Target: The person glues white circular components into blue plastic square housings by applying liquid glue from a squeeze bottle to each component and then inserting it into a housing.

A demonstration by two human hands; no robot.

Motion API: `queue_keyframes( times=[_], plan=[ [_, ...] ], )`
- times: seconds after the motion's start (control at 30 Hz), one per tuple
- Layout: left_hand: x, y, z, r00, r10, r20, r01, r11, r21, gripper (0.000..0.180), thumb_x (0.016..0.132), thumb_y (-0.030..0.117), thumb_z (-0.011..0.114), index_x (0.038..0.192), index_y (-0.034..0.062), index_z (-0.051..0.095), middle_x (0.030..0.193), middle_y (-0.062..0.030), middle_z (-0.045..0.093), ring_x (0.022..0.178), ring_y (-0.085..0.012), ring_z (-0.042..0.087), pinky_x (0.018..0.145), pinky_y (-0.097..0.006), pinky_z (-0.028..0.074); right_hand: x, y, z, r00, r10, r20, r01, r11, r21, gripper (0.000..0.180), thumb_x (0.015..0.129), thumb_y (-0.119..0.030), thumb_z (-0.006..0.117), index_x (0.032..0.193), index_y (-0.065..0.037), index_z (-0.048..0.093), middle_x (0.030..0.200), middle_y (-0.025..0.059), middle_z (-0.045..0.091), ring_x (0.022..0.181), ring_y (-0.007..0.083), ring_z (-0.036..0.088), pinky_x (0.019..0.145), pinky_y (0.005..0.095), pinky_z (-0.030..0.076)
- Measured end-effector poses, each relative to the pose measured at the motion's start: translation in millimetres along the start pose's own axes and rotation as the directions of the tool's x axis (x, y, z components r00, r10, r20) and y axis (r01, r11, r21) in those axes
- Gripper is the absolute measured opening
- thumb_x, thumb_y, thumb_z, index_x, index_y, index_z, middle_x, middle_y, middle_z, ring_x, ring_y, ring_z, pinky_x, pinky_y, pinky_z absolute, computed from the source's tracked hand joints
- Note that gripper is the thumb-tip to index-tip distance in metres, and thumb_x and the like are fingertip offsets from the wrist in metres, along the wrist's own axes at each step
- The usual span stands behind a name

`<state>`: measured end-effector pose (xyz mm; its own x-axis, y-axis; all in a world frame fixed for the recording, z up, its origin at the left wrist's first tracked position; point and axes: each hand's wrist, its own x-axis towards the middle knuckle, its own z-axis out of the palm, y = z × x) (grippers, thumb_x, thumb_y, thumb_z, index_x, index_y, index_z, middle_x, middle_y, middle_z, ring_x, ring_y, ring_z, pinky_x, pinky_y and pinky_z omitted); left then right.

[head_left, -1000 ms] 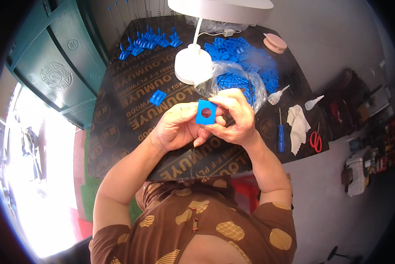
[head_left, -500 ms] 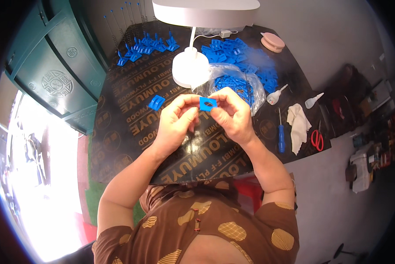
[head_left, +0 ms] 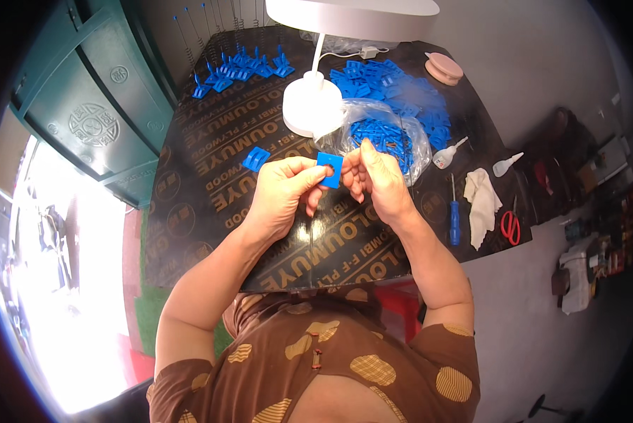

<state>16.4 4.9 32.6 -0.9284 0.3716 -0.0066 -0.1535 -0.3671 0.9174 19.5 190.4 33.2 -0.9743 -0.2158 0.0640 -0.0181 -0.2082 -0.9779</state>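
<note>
Between the thumb and fingers of my left hand (head_left: pixel 285 190) is a square blue plastic piece (head_left: pixel 329 163), pinched at its left side, with a thumb over its middle. My right hand (head_left: pixel 383 183) is just right of the piece. Its fingers are loosely bent and apart from the thumb, with nothing seen in them. Another blue plastic piece (head_left: pixel 256 159) lies on the dark table (head_left: pixel 211 169) left of my hands. Beyond my right hand, a clear plastic bag (head_left: pixel 416 151) holds many small blue parts (head_left: pixel 380 134).
A white lamp (head_left: pixel 311 106) stands beyond my hands. Behind the bag is a heap of blue pieces (head_left: pixel 401 88); assembled blue pieces with springs (head_left: pixel 239 67) stand far left. On the right lie a screwdriver (head_left: pixel 455 218), a cloth (head_left: pixel 481 204), red-handled scissors (head_left: pixel 511 227) and white bottles (head_left: pixel 445 155).
My right hand has come off the blue piece and opened somewhat. The piece has turned in my left hand. The whole view has shifted slightly.
</note>
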Motion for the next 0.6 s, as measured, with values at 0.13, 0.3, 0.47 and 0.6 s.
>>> queue_keyframes(
  times=[0.13, 0.3, 0.47, 0.6],
  plan=[
    [0.1, -4.5, -2.3, 0.997, -0.052, 0.06, 0.056, 0.996, -0.076, 0.015, 0.088, 0.013, 0.063, 0.089, -0.0021, 0.063, 0.069, -0.0061, 0.061, 0.05, -0.008, 0.053, 0.041, -0.02, 0.043, -2.6, -0.6, 3.3, 0.995, -0.101, -0.016, 0.1, 0.992, -0.072, 0.036, 0.098, -0.031, 0.048, 0.085, 0.0, 0.06, 0.069, 0.0012, 0.056, 0.058, 0.0045, 0.048, 0.049, 0.0188, 0.039],
    [0.7, -3.6, -1.7, 0.991, -0.092, 0.1, 0.095, 0.995, -0.031, 0.016, 0.088, 0.013, 0.063, 0.087, -0.0026, 0.063, 0.071, -0.0084, 0.063, 0.051, -0.0086, 0.055, 0.041, -0.021, 0.044, -3.3, -0.9, 5.9, 0.979, -0.202, 0.009, 0.199, 0.952, -0.231, 0.019, 0.093, -0.017, 0.055, 0.083, -0.002, 0.059, 0.068, -0.0014, 0.055, 0.06, 0.0029, 0.046, 0.051, 0.0189, 0.036],
    [1.9, -6.7, -8.4, 0.981, -0.124, 0.151, 0.133, 0.99, -0.052, 0.023, 0.091, 0.019, 0.061, 0.085, -0.0027, 0.063, 0.073, -0.0124, 0.065, 0.05, -0.0111, 0.057, 0.042, -0.023, 0.047, -2.7, -1.8, 5.1, 0.986, -0.166, -0.032, 0.16, 0.976, -0.15, 0.016, 0.093, -0.015, 0.056, 0.082, -0.002, 0.058, 0.066, -0.0018, 0.054, 0.058, 0.0025, 0.046, 0.05, 0.0183, 0.036],
    [3.4, -6.6, -3.0, 0.975, -0.127, 0.18, 0.168, 0.958, -0.232, 0.036, 0.095, 0.031, 0.053, 0.094, -0.0036, 0.062, 0.08, -0.0171, 0.066, 0.055, -0.0153, 0.06, 0.046, -0.026, 0.05, -1.8, -0.2, 0.4, 0.987, -0.158, -0.026, 0.159, 0.986, 0.056, 0.015, 0.093, -0.014, 0.057, 0.083, -0.003, 0.058, 0.067, -0.0015, 0.056, 0.055, 0.0021, 0.046, 0.047, 0.017, 0.035]
  ],
)
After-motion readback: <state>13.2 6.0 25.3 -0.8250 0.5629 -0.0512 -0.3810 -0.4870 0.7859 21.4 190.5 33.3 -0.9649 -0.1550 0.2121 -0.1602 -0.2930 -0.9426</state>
